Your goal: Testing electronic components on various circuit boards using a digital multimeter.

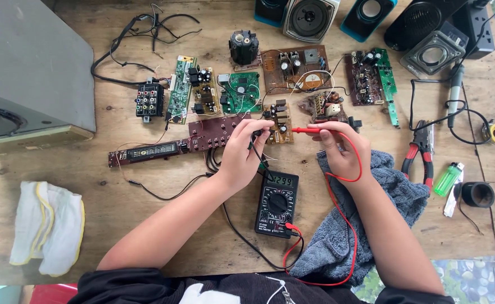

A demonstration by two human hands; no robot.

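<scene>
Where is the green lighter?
In the head view, the green lighter lies on the wooden table's right side, between the red-handled pliers and the black tape roll.

Red probe (306, 130) level, black probe (257, 134) seemingly on small board (278, 121)

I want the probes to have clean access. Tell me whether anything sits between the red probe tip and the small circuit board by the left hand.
Nothing visible does. The red probe, held in the right hand, points across bare table at the small circuit board. The left hand holds the black probe at that board's left edge.
</scene>
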